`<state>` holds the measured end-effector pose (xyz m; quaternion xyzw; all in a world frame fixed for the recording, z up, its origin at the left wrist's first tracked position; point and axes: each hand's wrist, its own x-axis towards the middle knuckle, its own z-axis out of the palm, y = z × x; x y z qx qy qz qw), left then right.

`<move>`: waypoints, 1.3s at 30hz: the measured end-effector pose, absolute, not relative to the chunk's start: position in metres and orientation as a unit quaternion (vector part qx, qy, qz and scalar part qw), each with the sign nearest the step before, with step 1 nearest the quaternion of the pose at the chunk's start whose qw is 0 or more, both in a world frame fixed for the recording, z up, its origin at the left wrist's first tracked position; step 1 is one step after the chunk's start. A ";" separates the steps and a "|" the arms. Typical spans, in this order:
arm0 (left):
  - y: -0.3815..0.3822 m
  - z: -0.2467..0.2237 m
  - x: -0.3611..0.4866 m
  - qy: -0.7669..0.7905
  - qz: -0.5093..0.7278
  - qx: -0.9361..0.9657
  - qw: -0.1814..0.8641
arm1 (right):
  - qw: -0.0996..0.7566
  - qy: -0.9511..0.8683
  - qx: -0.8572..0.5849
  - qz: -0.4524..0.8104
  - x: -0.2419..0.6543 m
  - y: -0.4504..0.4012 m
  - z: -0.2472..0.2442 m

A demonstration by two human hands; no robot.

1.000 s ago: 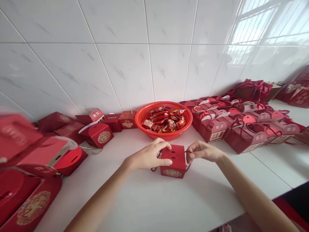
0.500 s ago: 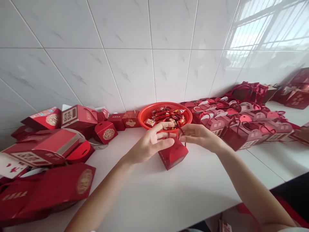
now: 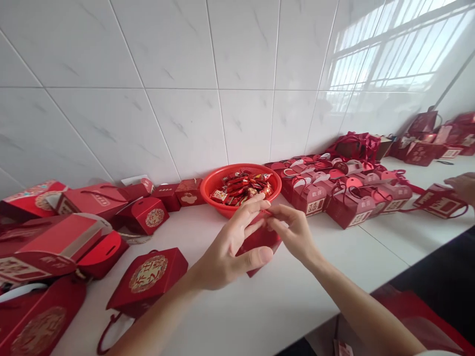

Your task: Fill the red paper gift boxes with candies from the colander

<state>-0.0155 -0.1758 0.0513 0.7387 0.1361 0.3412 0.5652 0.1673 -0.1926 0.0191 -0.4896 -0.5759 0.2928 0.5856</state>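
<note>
A small dark red gift box stands on the white table in front of me, its upper part mostly covered by my hands. My left hand reaches across its left side, fingers stretched and thumb held well apart. At the top of the box, the fingertips of my right hand are pinched together, apparently on its thin cord, which is barely visible now. Just behind my hands sits a red plastic basket of wrapped sweets.
Red gift boxes are piled on the left; one with a gold medallion lies near my left forearm. Rows of handled boxes fill the right. Another person's hand is beside a box. A tiled wall stands behind.
The view has turned right, bringing another person's hand into sight. My hands have closed in over the box top. A medallion box now lies separately beside my left forearm.
</note>
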 end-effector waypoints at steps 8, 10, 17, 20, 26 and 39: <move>-0.173 0.058 -0.024 0.188 0.323 0.776 0.509 | 0.715 -0.402 -0.555 0.140 0.263 -0.204 0.018; -0.170 0.058 -0.024 0.192 0.320 0.780 0.503 | 0.727 -0.362 -0.575 0.098 0.286 -0.193 0.007; -0.167 0.065 -0.033 0.209 0.284 0.844 0.404 | 0.626 -0.392 -0.673 -0.042 0.328 -0.158 -0.033; -0.163 0.077 -0.048 0.243 0.285 0.873 0.313 | 0.550 -0.435 -0.706 -0.099 0.326 -0.160 -0.039; -0.148 0.100 -0.095 0.321 0.384 0.833 0.235 | 0.402 -0.539 -0.717 -0.185 0.322 -0.172 -0.054; -0.101 0.077 -0.186 0.670 -0.072 0.691 0.261 | 0.431 -0.486 -0.725 -0.229 0.298 -0.175 -0.036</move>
